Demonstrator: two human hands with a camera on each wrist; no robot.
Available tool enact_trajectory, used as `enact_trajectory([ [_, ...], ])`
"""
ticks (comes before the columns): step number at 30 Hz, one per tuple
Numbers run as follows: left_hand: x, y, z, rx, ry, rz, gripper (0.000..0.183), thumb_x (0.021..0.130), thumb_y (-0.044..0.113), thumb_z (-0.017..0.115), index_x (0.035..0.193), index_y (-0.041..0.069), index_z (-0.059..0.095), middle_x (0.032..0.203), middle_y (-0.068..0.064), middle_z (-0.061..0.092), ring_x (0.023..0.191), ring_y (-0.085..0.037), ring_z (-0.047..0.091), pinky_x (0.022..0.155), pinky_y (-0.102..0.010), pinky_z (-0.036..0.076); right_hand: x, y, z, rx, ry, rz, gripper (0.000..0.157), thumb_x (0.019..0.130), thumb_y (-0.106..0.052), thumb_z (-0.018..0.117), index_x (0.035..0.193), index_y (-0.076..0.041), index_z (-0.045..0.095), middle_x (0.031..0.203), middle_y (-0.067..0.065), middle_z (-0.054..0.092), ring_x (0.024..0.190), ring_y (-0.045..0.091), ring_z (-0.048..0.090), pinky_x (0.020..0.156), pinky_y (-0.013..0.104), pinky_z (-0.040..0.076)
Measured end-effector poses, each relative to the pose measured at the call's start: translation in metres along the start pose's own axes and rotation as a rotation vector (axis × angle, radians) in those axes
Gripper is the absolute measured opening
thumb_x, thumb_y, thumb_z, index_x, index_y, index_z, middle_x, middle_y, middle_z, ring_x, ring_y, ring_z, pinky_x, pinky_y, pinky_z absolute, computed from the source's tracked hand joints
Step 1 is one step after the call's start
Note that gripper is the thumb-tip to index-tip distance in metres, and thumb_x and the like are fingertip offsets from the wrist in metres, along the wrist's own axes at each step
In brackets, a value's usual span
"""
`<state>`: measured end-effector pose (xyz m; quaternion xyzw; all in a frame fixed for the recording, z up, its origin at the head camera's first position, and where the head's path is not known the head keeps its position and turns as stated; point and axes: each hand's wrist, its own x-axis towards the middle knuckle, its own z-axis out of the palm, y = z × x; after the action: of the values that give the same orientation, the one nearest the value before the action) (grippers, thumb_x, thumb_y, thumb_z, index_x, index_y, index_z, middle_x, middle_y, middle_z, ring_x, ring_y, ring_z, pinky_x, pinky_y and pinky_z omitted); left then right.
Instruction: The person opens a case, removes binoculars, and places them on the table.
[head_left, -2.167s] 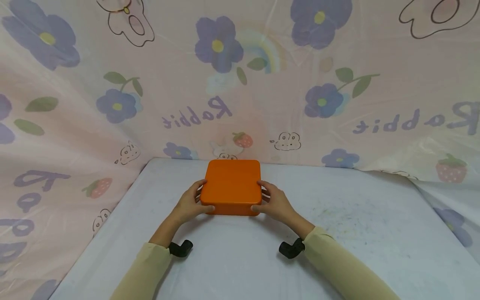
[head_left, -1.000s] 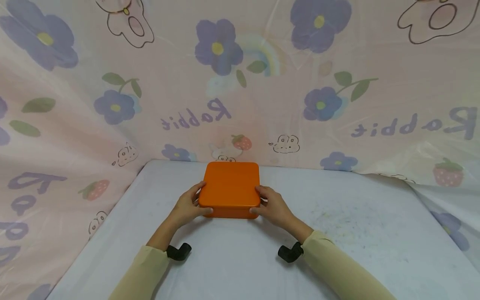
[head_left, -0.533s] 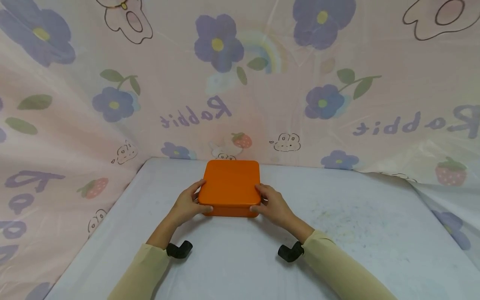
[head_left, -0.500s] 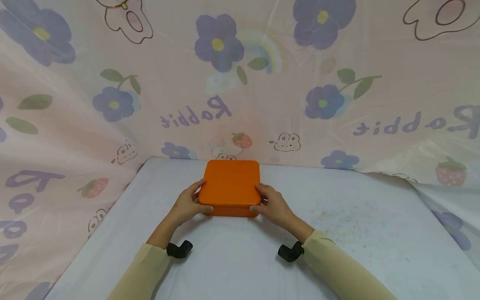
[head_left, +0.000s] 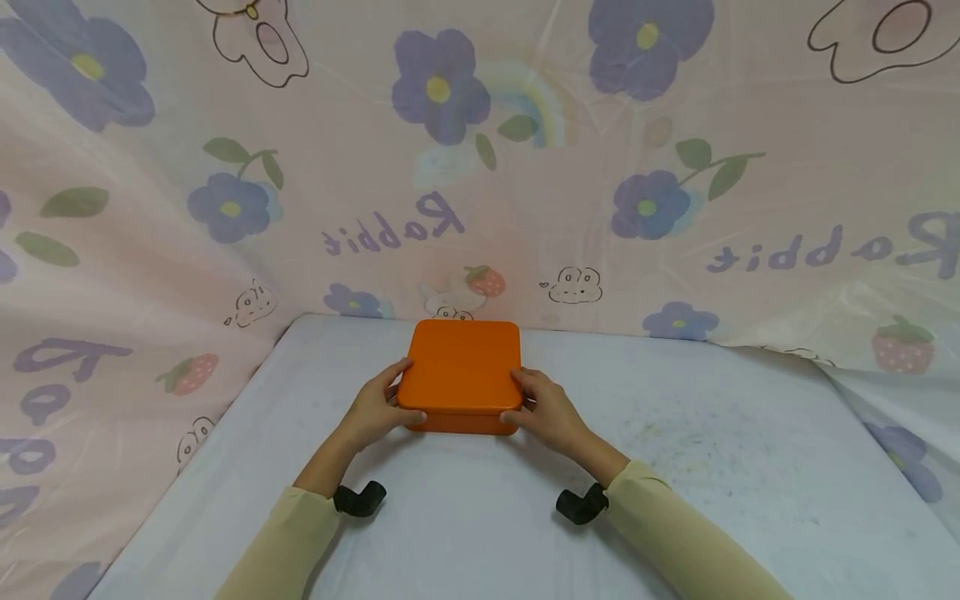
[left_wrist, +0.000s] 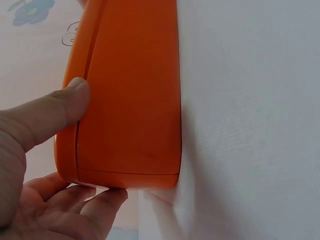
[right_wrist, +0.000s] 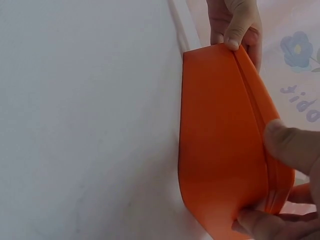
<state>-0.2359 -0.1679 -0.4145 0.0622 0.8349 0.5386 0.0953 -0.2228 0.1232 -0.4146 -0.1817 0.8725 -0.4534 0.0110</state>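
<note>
An orange, square box with rounded corners and a closed lid sits on the white table, near its far edge. My left hand holds the left side, its thumb on the front near the lid seam and its fingers around the corner. On the opposite side, my right hand grips the box the same way. In the right wrist view, the right thumb presses at the lid's edge, while the fingers touch the side wall. Whatever the box contains is hidden.
The white table has faint dark specks on its right part. A pale printed curtain with flowers and rabbits hangs behind and to the left. Black angled pieces stick out from both sleeve cuffs.
Since the oldest frame, my right index finger has slid slightly toward me along the box's side. Over the last second, hands and box stay almost still.
</note>
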Motion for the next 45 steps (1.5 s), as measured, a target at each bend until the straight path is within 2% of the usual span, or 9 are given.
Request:
enact_trajectory([
  [12,0.0004,-0.0006,0.0,0.029,0.004,-0.012,0.093,0.076,0.013,0.081,0.152,0.02,0.03,0.161,-0.007,0.022,0.14,-0.038,0.037,0.105,-0.046,0.043,-0.0012,-0.0005,0.0016,0.009,0.021,0.02,0.071,0.082,-0.009,0.075,0.143,0.005,0.04,0.15,0.022,0.038,0.131,0.034,0.049,0.1,0.04,0.047],
  [33,0.0006,-0.0011,-0.0014,0.003,-0.003,-0.004,0.095,0.076,0.01,0.08,0.153,0.019,0.026,0.161,-0.007,0.02,0.14,-0.037,0.036,0.105,-0.045,0.044,0.0009,-0.0014,0.0013,0.026,0.012,0.031,0.071,0.083,-0.009,0.075,0.143,0.005,0.04,0.15,0.022,0.037,0.133,0.033,0.048,0.101,0.04,0.046],
  [45,-0.0001,-0.0014,-0.0036,-0.01,-0.017,-0.005,0.095,0.077,0.012,0.08,0.154,0.019,0.025,0.162,-0.007,0.019,0.14,-0.036,0.037,0.106,-0.046,0.043,0.0023,-0.0008,0.0013,0.021,0.01,0.005,0.069,0.084,-0.01,0.073,0.144,0.004,0.04,0.15,0.022,0.036,0.13,0.036,0.05,0.099,0.042,0.047],
])
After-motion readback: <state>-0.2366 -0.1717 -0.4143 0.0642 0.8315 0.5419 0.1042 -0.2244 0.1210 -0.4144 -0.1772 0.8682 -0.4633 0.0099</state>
